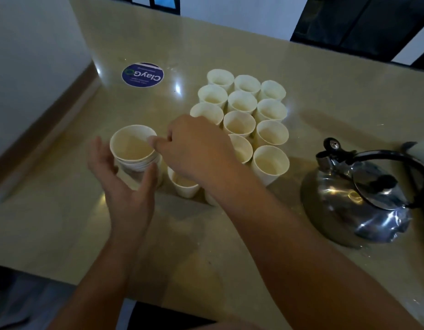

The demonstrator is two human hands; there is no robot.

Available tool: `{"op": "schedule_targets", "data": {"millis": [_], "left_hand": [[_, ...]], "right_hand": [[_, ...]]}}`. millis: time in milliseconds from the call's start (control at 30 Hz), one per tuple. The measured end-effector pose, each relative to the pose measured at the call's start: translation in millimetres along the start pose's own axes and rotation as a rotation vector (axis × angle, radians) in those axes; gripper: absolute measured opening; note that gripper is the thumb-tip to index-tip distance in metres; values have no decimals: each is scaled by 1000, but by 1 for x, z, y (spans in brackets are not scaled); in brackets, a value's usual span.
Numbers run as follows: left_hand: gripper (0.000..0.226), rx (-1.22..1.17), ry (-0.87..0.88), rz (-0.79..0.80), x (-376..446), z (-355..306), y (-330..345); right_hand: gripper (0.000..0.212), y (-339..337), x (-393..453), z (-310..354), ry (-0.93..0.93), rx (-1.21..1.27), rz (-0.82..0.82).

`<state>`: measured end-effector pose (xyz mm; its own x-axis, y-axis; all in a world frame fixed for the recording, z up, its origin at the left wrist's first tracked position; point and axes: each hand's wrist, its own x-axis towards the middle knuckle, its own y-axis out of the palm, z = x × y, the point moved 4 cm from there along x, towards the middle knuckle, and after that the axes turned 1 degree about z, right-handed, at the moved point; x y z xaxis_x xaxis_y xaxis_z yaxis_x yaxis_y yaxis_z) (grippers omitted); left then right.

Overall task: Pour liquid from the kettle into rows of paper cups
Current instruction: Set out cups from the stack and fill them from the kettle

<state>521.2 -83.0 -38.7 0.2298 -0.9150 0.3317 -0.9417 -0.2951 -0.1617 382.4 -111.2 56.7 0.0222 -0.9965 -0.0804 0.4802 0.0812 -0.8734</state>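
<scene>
Paper cup stack (134, 158) cradled by left hand (120, 184); right hand (194, 148) pinches its rim.

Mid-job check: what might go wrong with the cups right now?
The right hand pinches the top rim of the cup stack while its forearm hangs over the near cups; lowering it might tip them. The left hand holds the stack loosely, so several cups might lift together.

Bare table (63, 234) lies open at lower left and across the upper right of the frame. The rows of paper cups (239, 122) crowd the centre, rims touching. The kettle (356, 198) blocks the right edge, leaving a bare lane between it and the cups.
</scene>
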Motion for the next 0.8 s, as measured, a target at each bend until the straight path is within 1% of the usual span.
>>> {"op": "schedule_targets", "data": {"millis": [33, 100, 233, 367, 533, 633, 800], "left_hand": [[84, -12, -16, 39, 4, 2, 2], [82, 0, -21, 70, 10, 2, 5], [76, 2, 15, 74, 17, -1, 6], [79, -9, 20, 55, 17, -2, 5], [87, 47, -14, 43, 13, -1, 4], [83, 62, 5, 42, 13, 0, 2], [78, 40, 11, 41, 13, 0, 2]], "right_hand": [[39, 1, 3, 0, 12, -7, 0], [34, 3, 8, -1, 28, -14, 8], [30, 4, 11, 1, 30, -22, 39], [28, 5, 15, -1, 56, 7, 55], [30, 6, 19, -3, 66, 36, 86], [35, 5, 18, -3, 61, 34, 78], [35, 6, 17, -4, 50, 65, 64]]}}
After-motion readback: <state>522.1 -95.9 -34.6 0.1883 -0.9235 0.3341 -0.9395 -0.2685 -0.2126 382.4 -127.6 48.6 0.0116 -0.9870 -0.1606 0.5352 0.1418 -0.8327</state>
